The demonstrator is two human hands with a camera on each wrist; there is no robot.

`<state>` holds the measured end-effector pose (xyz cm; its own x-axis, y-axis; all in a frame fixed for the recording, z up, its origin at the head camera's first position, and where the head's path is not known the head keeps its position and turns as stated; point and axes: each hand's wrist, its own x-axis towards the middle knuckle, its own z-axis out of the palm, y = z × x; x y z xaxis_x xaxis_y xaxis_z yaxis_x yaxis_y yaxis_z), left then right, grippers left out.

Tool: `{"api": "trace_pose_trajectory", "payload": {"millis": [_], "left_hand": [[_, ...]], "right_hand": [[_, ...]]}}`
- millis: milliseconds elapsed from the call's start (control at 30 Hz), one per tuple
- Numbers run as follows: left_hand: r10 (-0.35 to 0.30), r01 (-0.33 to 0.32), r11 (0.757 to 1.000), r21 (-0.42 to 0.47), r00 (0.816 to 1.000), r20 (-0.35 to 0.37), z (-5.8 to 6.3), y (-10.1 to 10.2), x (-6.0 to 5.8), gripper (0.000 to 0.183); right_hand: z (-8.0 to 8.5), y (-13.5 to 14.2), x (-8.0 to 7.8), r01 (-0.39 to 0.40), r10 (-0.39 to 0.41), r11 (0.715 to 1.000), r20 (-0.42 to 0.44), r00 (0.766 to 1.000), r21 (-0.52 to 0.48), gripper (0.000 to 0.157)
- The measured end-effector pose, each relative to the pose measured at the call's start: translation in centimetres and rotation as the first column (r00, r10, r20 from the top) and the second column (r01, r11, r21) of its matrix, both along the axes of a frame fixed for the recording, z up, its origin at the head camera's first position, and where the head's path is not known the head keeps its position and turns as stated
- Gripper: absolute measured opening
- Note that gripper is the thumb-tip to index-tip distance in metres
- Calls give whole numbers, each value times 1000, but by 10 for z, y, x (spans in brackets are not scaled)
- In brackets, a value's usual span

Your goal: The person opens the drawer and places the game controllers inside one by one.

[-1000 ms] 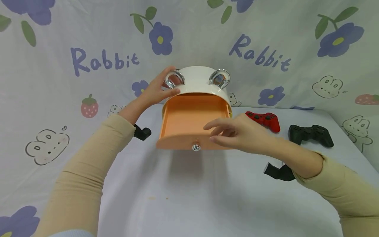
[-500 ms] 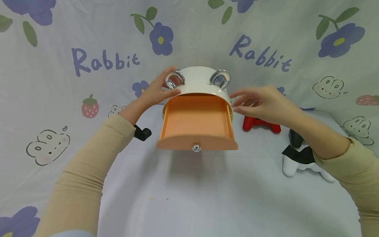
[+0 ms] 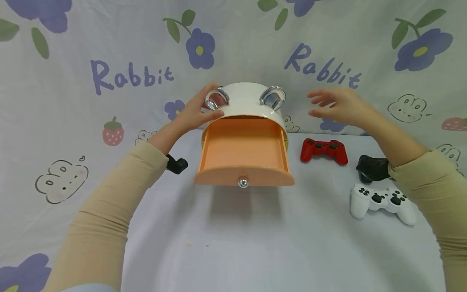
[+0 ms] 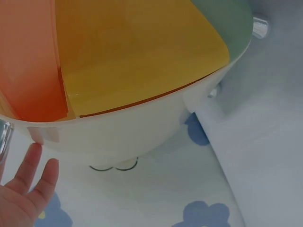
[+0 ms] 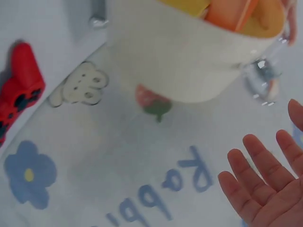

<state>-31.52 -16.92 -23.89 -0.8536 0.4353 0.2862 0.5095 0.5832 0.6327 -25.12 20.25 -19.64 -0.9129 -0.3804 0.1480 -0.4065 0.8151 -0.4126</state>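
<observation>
A white drawer box with two silver ear-shaped loops stands at the middle of the table's far side. Its orange drawer is pulled out at the front, nothing visible in it, with a silver knob. My left hand holds the box's upper left around the left loop, thumb on the front; some fingertips are hidden. In the left wrist view, a yellow drawer shows below the orange one. Apart from the box, my right hand is raised to its right, fingers spread and holding nothing.
To the right lie a red game controller, a white controller and a black controller, partly hidden by the right wrist's gear. A printed cloth hangs behind the white table.
My right hand has moved from above the drawer front, right and upward, past the box's side and away from it. My left hand, the box and the pulled-out drawer stay put.
</observation>
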Motion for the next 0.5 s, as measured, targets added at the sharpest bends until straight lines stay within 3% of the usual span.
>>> {"api": "trace_pose_trajectory", "payload": {"millis": [300,500], "left_hand": [[13,-13,1000,-7,1000,7,1,1,3,77],[4,-4,1000,3,1000,7,0,1,2,76]], "right_hand": [[-23,26,-34,10,-17,975,30,999,220,57],[-45,44,-51,-12,-9,973,93,996,230,60]]}}
